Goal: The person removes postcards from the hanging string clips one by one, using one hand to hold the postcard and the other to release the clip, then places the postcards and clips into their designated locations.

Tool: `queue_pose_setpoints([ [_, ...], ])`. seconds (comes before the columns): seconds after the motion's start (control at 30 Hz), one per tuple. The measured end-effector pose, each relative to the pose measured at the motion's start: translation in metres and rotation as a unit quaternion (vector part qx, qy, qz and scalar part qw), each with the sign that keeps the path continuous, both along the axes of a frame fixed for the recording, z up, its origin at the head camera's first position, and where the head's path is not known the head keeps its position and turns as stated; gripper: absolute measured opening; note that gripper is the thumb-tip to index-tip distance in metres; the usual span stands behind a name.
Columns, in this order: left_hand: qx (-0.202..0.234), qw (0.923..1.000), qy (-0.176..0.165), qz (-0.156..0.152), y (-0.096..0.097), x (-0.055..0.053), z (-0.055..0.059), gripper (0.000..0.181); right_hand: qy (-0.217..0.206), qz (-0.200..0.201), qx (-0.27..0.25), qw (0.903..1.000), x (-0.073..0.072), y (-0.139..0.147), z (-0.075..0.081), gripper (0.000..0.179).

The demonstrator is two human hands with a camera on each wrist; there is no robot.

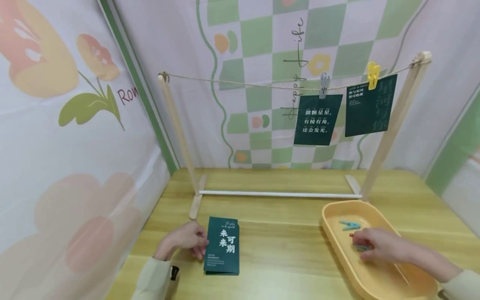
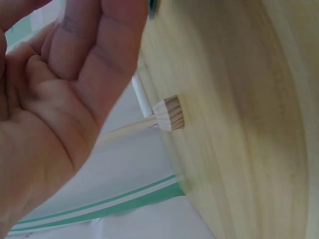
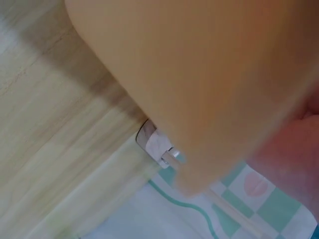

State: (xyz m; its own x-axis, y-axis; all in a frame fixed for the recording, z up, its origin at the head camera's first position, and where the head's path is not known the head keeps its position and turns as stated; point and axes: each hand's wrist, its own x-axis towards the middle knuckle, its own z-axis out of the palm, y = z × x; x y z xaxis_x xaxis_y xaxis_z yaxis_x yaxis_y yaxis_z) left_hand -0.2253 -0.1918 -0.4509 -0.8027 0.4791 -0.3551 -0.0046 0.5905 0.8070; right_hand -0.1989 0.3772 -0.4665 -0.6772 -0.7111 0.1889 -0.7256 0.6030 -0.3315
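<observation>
My left hand (image 1: 187, 239) is at the left edge of a small stack of dark green cards (image 1: 222, 246) with white lettering, its fingertips touching that edge. The left wrist view shows the palm and fingers, but only a sliver of card. Over in the yellow tray (image 1: 330, 233), my right hand (image 1: 386, 246) pinches a greyish clothespin (image 1: 361, 247), partly covered by the fingers. A bit of red shows beside the fingertips, too small to identify. A teal clothespin (image 1: 350, 225) lies farther back in the tray. The right wrist view is mostly blocked by the tray wall (image 3: 174, 74).
A wooden frame (image 1: 179, 133) carries a twine line (image 1: 240, 83). Two green cards hang at its right: one card (image 1: 318, 121) under a grey clothespin (image 1: 324, 85), another card (image 1: 369, 108) under a yellow clothespin (image 1: 373, 76). A white rod (image 1: 277, 194) joins the frame's feet.
</observation>
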Motion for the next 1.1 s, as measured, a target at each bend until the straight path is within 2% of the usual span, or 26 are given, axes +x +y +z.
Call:
queue_pose_setpoints([
  [0.1, -0.015, 0.9999, -0.006, 0.005, 0.001, 0.0, -0.002, 0.018, 0.003, -0.007, 0.003, 1.0, -0.001, 0.0, -0.001, 0.029],
  [0.27, -0.06, 0.9982, 0.0, 0.004, 0.005, -0.004, 0.0, 0.022, 0.021, -0.002, 0.02, 0.9996, -0.003, 0.001, 0.001, 0.029],
  [0.53, -0.115, 0.9933, -0.011, -0.002, 0.012, 0.001, -0.011, 0.016, -0.021, -0.04, 0.053, 0.9976, 0.005, 0.001, 0.004, 0.026],
  [0.7, -0.138, 0.9905, 0.003, -0.004, 0.015, 0.0, -0.01, 0.022, -0.069, -0.054, 0.061, 0.9942, 0.005, 0.001, 0.025, 0.023],
  [0.83, -0.159, 0.987, 0.025, -0.009, 0.016, 0.0, -0.006, 0.024, -0.065, -0.033, 0.063, 0.9954, 0.002, -0.004, 0.046, 0.015],
  [0.93, -0.174, 0.9843, 0.028, -0.01, 0.017, -0.001, -0.006, 0.024, -0.051, -0.016, 0.061, 0.9967, -0.002, -0.007, 0.063, 0.012],
  [1.03, -0.163, 0.9862, 0.028, -0.002, 0.017, -0.003, -0.007, 0.024, -0.038, -0.032, 0.059, 0.997, -0.005, -0.008, 0.08, 0.01],
  [1.1, -0.131, 0.9903, 0.046, 0.002, 0.017, -0.006, -0.008, 0.026, -0.034, -0.054, 0.055, 0.9965, -0.006, -0.01, 0.093, 0.008],
])
